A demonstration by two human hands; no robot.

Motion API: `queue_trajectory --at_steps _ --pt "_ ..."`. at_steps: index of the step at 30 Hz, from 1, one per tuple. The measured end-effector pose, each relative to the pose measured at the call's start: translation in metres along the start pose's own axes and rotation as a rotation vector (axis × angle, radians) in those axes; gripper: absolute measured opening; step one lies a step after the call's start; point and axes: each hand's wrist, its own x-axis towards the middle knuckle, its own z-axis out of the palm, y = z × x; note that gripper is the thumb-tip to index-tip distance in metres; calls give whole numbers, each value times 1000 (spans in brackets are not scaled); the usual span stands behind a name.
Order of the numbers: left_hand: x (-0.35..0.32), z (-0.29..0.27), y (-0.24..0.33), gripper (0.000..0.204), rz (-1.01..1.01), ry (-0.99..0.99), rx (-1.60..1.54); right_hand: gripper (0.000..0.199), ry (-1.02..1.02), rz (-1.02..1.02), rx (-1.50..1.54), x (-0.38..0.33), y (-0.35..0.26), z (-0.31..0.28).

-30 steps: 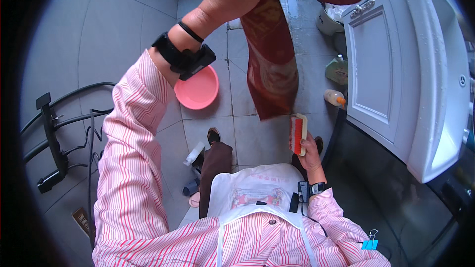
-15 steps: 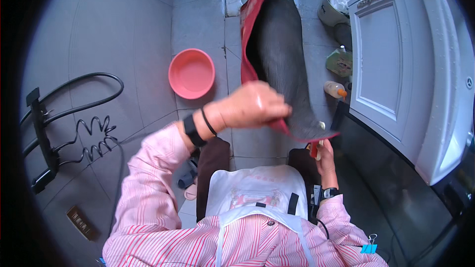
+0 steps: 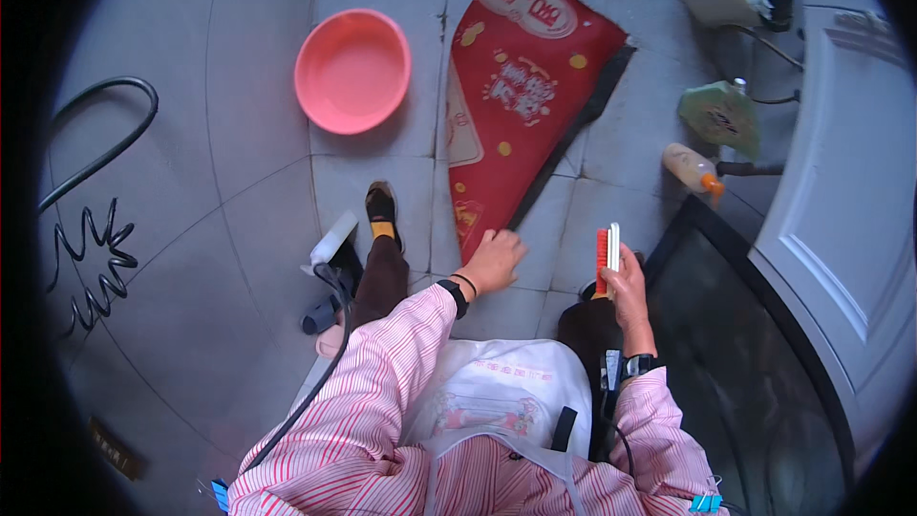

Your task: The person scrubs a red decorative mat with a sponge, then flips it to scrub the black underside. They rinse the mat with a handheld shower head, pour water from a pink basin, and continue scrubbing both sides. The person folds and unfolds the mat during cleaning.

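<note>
The person's left hand (image 3: 494,261) reaches forward and down, palm lowered and fingers bent, with the pink striped sleeve pushed to the wrist and 2 dark bands around it. The right hand (image 3: 627,277) is raised nearer the body, fingers curled closed, a dark watch on its wrist.
</note>
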Motion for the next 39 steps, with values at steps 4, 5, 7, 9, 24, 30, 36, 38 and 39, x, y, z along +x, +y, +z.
queue_trajectory --at_steps 4,5,7,9,24,30,36,38,39 --pt "9 0 -77 38 -871 454 -768 72 -111 52 87 27 13 29" --pt "7 -11 -104 32 -1106 565 -1040 73 -145 52 141 33 22 33" --pt "-41 -23 -185 26 -1308 697 -1462 77 -284 76 281 36 22 60" --pt "-56 -57 -214 26 -1367 872 -1462 82 -352 93 369 35 12 77" --pt "-56 -66 -141 47 -958 231 -782 68 -112 -134 564 18 -47 80" --pt "-38 6 -94 68 -957 348 -669 64 -271 -82 587 60 -27 31" --pt "10 -11 -159 68 -1302 760 -1124 42 -207 -94 491 117 -20 -17" --pt "1 -18 -212 64 -1308 919 -1318 39 -205 -109 421 147 -7 -24" --pt "-2 -19 -237 63 -1281 991 -1363 36 -179 -109 394 164 5 -24"
